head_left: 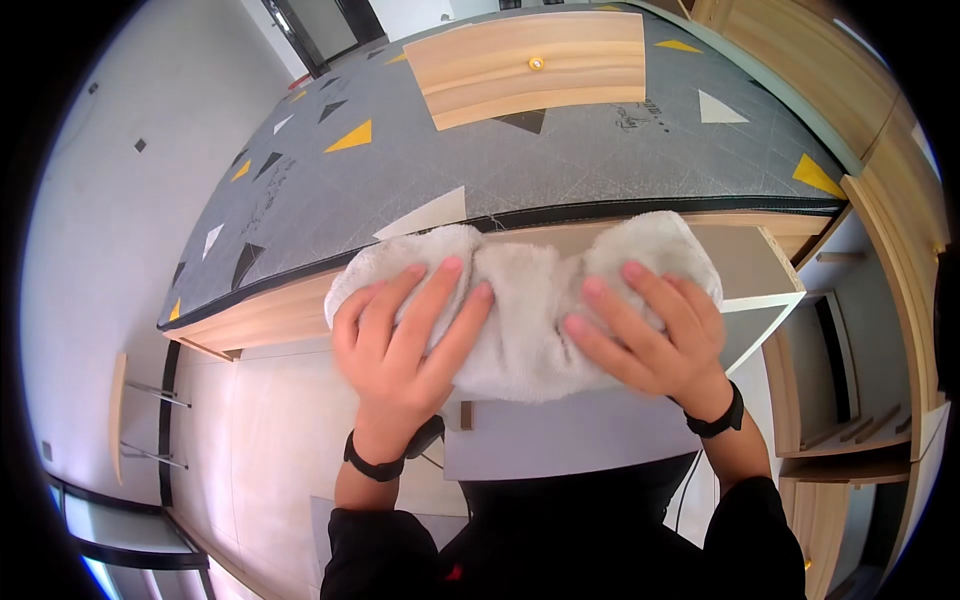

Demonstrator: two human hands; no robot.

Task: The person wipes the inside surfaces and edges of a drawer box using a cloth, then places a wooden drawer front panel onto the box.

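A thick, fluffy white towel (520, 330) spans the space between my two hands, bunched at both ends and sagging in folds in the middle. My left hand (400, 335) grips its left end, with fingers spread over the top and the thumb hidden. On the right end, my right hand (655, 335) holds it in much the same way, slightly blurred. Beneath the towel is a grey panel (570, 440), which seems to belong to a box-like furniture piece with a pale edge (765, 300) at right. The towel hides most of that piece.
Ahead lies a grey mattress (300, 190) with coloured triangles. A wood-grain drawer front (530, 75) with a round knob rests on it. Wooden cabinetry (870, 260) with open compartments stands at right. A wooden board with metal legs (120, 420) is at left, beside the tiled floor (260, 430).
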